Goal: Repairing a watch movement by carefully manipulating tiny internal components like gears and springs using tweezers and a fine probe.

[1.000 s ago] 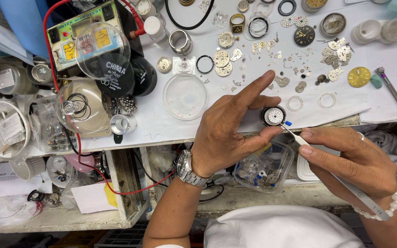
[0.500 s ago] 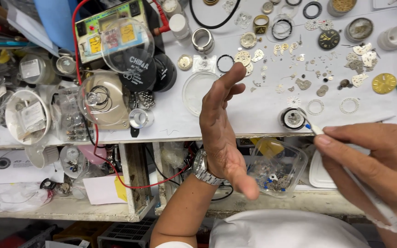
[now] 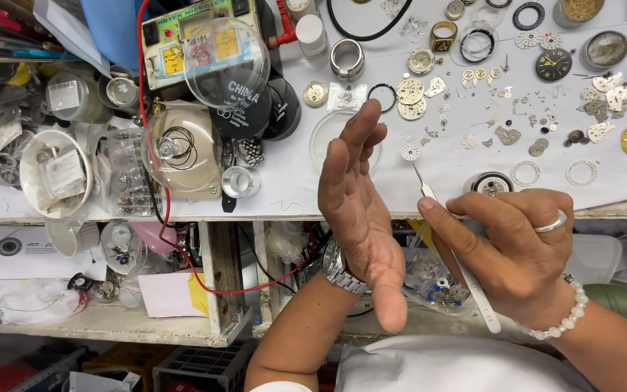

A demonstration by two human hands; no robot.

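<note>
My left hand (image 3: 361,210) is raised edge-on above the front of the white workbench (image 3: 292,174), palm turned right, fingers straight and together, holding nothing. A metal wristwatch (image 3: 339,267) is on that wrist. My right hand (image 3: 517,250) grips a pair of slim tweezers (image 3: 429,194) whose tip points up-left toward the left palm. Just behind the right hand lies a round watch movement (image 3: 493,184) on the bench. Many small watch parts, gears and plates (image 3: 473,109) are spread over the white surface beyond.
A clear round dish (image 3: 332,138) sits behind the left hand. Left of it stand a clear dome lid (image 3: 225,62), a cream round device (image 3: 183,156), a red wire (image 3: 161,210) and cluttered containers. A clear tray of parts (image 3: 437,279) sits below the bench edge.
My left hand has lifted off the watch movement and turned upright, palm open. The right hand with the tweezers has swung left toward the palm. The view shifted right.
</note>
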